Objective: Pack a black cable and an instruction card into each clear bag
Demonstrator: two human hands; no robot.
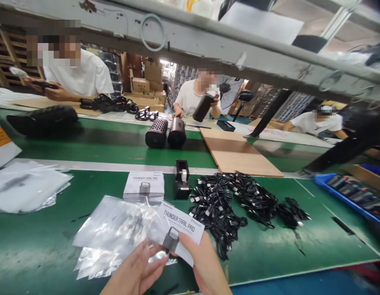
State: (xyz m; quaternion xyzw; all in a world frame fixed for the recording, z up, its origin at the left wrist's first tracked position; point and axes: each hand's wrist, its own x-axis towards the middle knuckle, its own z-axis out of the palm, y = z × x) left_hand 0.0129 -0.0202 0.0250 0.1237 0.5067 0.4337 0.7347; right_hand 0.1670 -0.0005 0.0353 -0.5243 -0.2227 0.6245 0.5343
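My right hand [208,264] grips a white printed booklet [178,222] marked "THUNDERTRAIL PRO", thumb across its front. Beside it, my left hand [141,266] has its thumb and fingers closed on the edge of a clear plastic bag [153,235], close to the booklet's lower left corner. Whether that corner is inside the bag I cannot tell. Left of my hands lies a pile of clear bags [107,225]. Behind them is a stack of matching booklets [143,184]. A dark cable bundle [217,209] with metal plugs spreads to the right of the booklet.
A black tape dispenser [182,184] stands beyond the booklet. Farther back are two speakers [157,134], a wooden board [239,151] and a black bag [44,119]. A blue tray [323,179] is at right. Co-workers sit across the bench; one person [191,98] holds a dark cylinder.
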